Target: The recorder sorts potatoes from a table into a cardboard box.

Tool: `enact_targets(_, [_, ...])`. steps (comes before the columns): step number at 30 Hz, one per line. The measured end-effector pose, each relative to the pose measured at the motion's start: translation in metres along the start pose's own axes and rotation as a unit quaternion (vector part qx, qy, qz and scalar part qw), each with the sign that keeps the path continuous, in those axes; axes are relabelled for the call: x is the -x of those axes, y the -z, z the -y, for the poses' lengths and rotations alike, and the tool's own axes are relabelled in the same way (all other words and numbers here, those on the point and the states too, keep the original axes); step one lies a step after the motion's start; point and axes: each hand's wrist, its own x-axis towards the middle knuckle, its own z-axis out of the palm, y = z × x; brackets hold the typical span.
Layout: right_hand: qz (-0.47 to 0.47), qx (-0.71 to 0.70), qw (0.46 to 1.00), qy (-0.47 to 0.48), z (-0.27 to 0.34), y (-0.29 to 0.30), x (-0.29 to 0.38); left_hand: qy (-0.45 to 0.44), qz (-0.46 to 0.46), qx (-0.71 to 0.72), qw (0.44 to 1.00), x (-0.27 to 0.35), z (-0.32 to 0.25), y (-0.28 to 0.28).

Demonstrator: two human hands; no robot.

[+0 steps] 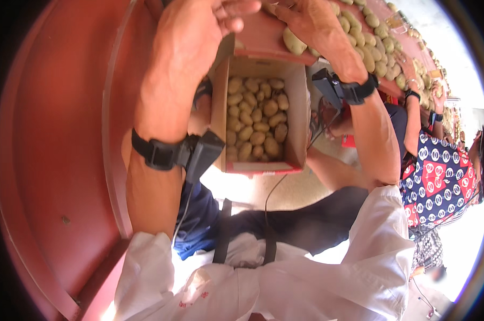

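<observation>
My left hand is raised at the top of the view, fingers spread, with nothing visible in them. To its right, my right hand hovers at the red table edge, its fingers curled down. A brownish thing at those fingertips is cut off by the frame edge, so I cannot tell whether it is gripped. Just below the right palm lies a large pale potato. Under and between my forearms stands an open cardboard box, its bottom covered with several potatoes.
Loose potatoes spread along the table at upper right. Beside them rests a co-worker's hand; another hand holds a potato. A person in a patterned shirt sits at right. A red panel fills the left. Cables hang from my wrist devices.
</observation>
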Motion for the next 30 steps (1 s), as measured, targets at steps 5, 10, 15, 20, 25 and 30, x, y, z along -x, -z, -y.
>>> enact_targets(5, [0.137,0.007,0.989,-0.063,0.004,-0.037,0.072,-0.022,0.050,0.001,0.999,-0.012,0.006,-0.011])
enact_targets(10, [0.362,0.027,0.924,-0.123,-0.065,-0.115,0.138,-0.020,0.056,-0.005,0.998,-0.007,0.010,-0.015])
enact_targets(15, [0.472,0.022,0.861,-0.189,-0.133,-0.180,0.199,-0.077,0.041,-0.041,0.995,0.007,0.006,-0.023])
enact_targets(20, [0.476,0.017,0.860,-0.184,-0.150,-0.199,0.221,-0.040,0.008,-0.062,0.997,-0.004,0.004,-0.036])
enact_targets(25, [0.525,0.040,0.825,-0.206,-0.133,-0.195,0.203,-0.038,0.135,-0.019,0.990,-0.012,-0.001,-0.025])
enact_targets(30, [0.574,0.128,0.790,-0.174,-0.150,-0.213,0.245,-0.081,0.030,-0.110,0.990,-0.016,0.006,-0.063])
